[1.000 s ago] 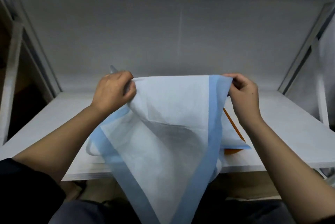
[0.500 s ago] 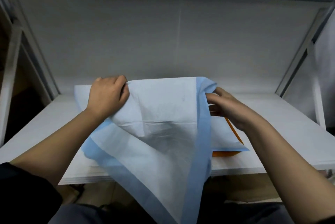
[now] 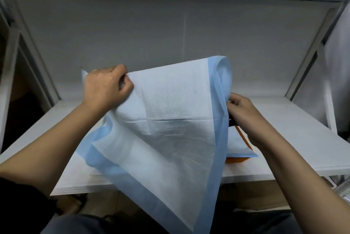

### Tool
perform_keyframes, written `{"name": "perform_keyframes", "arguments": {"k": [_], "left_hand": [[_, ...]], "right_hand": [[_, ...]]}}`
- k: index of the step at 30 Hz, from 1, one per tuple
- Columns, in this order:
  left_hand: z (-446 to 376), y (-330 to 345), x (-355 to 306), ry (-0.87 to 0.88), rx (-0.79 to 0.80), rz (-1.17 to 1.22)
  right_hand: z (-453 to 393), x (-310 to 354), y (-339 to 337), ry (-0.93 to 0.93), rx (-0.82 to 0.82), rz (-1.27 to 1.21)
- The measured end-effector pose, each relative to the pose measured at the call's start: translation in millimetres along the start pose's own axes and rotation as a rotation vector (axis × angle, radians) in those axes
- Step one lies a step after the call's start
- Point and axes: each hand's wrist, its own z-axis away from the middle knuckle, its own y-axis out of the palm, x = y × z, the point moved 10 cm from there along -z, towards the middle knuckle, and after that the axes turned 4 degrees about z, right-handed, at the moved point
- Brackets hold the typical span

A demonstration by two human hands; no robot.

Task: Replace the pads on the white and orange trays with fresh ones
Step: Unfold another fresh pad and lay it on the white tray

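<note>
A large white pad with a blue border (image 3: 170,139) hangs unfolded in front of me, its lower corner dropping below the shelf edge. My left hand (image 3: 106,87) grips its upper left corner, fingers curled round the edge. My right hand (image 3: 240,108) pinches the blue right edge lower down, behind the sheet. Beneath the pad on the right, an orange tray (image 3: 244,139) shows only its rim and front corner, with another pad (image 3: 238,147) lying on it. The white tray is hidden from me.
The work happens on a white shelf (image 3: 293,129) inside a white cabinet with a grey back wall (image 3: 170,34). Slanted metal struts (image 3: 310,53) stand at both sides. A thin white stack (image 3: 79,182) lies at the shelf's front left.
My right hand let go of the pad's top right corner, dropped lower and took the blue side edge. The free top right corner now curls over. My left hand stayed on its corner.
</note>
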Motion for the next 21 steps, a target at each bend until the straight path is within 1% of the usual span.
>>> {"name": "perform_keyframes", "arguments": {"k": [4, 6, 8, 10, 11, 12, 13, 15, 18, 19, 21], "left_hand": [[-1.7, -1.9, 0.2, -0.007, 0.039, 0.017], [-0.5, 2.0, -2.1, 0.006, 0.070, 0.038], [3.2, 11.6, -4.7, 0.009, 0.133, 0.053], [7.3, 23.8, -6.0, 0.009, 0.200, 0.061], [9.1, 29.5, -6.6, 0.011, 0.224, 0.059], [10.7, 34.3, -7.0, 0.013, 0.239, 0.053], [11.8, 38.7, -7.0, 0.010, 0.250, 0.045], [13.6, 47.6, -6.8, -0.004, 0.286, 0.036], [17.2, 57.0, -1.5, -0.025, 0.348, 0.007], [18.1, 58.6, 0.9, -0.034, 0.357, -0.001], [19.4, 60.8, 4.6, -0.049, 0.366, -0.008]], "right_hand": [[-8.1, -9.8, -27.5, -0.049, -0.182, 0.073], [-12.0, -20.5, -28.6, -0.024, -0.211, 0.036], [-14.9, -35.8, -23.0, 0.031, -0.181, -0.063], [-15.6, -51.4, -8.8, 0.106, -0.061, -0.169], [-13.9, -56.4, -0.1, 0.128, 0.016, -0.173], [-11.5, -59.1, 7.7, 0.131, 0.078, -0.125], [-9.1, -62.5, 13.7, 0.137, 0.111, -0.070], [-5.3, -69.4, 21.5, 0.173, 0.125, -0.025], [-2.5, -69.0, 24.5, 0.205, 0.108, -0.127], [-1.7, -64.0, 21.1, 0.191, 0.082, -0.152], [-0.7, -54.5, 18.7, 0.149, 0.074, -0.110]]}}
